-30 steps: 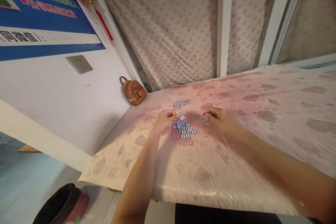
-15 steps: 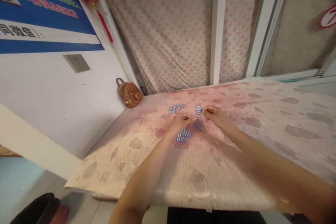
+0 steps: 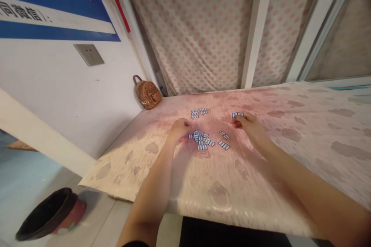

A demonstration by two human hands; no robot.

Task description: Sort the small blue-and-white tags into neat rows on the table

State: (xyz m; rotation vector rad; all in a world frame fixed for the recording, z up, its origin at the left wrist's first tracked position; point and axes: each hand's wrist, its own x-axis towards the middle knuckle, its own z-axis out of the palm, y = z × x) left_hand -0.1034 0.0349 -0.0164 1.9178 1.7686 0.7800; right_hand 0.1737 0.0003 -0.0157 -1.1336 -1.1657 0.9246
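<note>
My right hand [image 3: 247, 123] pinches a small blue-and-white striped piece [image 3: 237, 115] over the right part of the cluster. Closed and slightly curled, my left hand [image 3: 179, 128] hovers left of a loose pile of similar striped pieces [image 3: 201, 139]; its fingertips hide whatever may be between them. Some pieces in that pile overlap at different angles. Two separate striped pieces [image 3: 224, 145] lie right of the pile, between my hands. Farther back, several more pieces are laid in a neat group [image 3: 199, 113].
A patterned cloth covers the table [image 3: 220, 197]. A small brown backpack-shaped bag [image 3: 148, 94] leans at the wall by the back left corner. Behind the table hangs a dotted curtain [image 3: 197, 34]. A dark-rimmed pot [image 3: 52, 214] stands on the floor at lower left.
My hands have moved apart, left hand leftward and right hand rightward with a striped piece. More of the pile and a second loose piece now show. The view has shifted a little.
</note>
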